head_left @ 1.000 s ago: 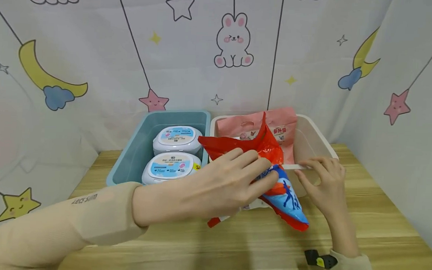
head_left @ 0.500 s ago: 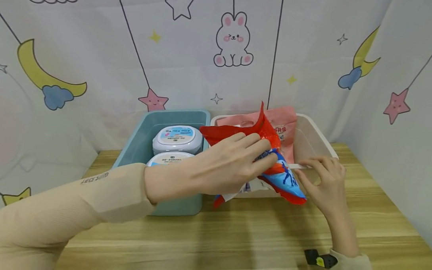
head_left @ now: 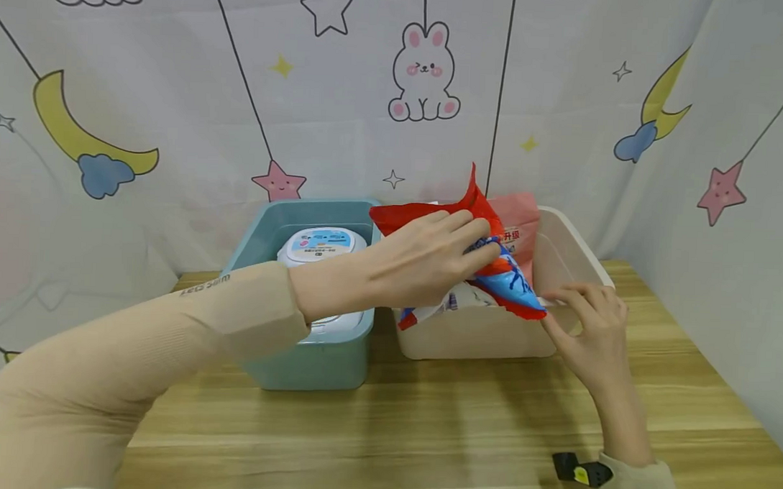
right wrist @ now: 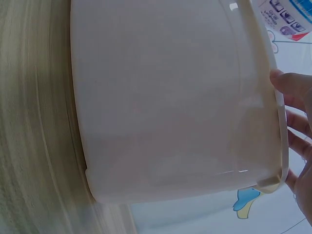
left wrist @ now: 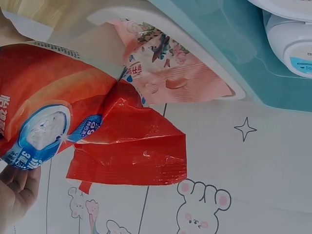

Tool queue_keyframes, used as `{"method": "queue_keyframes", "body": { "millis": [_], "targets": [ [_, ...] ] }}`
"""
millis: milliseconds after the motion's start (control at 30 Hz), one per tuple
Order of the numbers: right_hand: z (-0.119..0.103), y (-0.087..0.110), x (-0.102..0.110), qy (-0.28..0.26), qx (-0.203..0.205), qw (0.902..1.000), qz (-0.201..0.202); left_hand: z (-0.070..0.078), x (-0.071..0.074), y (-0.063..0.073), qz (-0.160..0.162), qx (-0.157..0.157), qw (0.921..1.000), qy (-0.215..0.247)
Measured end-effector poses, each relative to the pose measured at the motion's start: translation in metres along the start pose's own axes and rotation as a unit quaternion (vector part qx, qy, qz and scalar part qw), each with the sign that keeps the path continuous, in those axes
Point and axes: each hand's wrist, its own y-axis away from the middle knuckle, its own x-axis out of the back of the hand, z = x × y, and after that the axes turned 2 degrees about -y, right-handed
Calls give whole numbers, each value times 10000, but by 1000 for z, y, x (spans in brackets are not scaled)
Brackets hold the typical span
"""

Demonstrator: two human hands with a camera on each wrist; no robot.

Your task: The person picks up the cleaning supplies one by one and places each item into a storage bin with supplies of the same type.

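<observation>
My left hand [head_left: 430,260] grips a red and blue plastic bag [left wrist: 131,151] that looks like washing powder, a white heap printed on its front. It is held tilted over the cream bin [head_left: 479,337], partly hidden by my hand in the head view. At that bin's right front corner, my right hand [head_left: 589,330] holds the rim, with the thumb outside and the fingers over the edge in the right wrist view. A pink bag [head_left: 520,220] with printed flowers stands inside, towards the back, partly covered by the red bag.
Left of the cream bin stands a teal bin [head_left: 322,368] with white lidded tubs [head_left: 320,243], partly behind my left forearm. Both bins are on a wooden table [head_left: 417,440]. A white printed curtain [head_left: 344,128] hangs close behind.
My left hand has carried the red and blue bag up and away from me, over the cream bin. The bin's front wall now shows. My right hand has stayed on the rim.
</observation>
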Motion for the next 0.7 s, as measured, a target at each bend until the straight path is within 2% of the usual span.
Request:
{"method": "queue_keyframes", "body": {
  "millis": [467, 700],
  "targets": [
    [-1, -2, -2, 37, -1, 9999, 101, -19, -26, -7, -347, 204, 9992, 76],
    [-1, -1, 0, 21, 12, 10000, 75, -22, -38, -12, -836, 302, 9960, 106]
  ]
}}
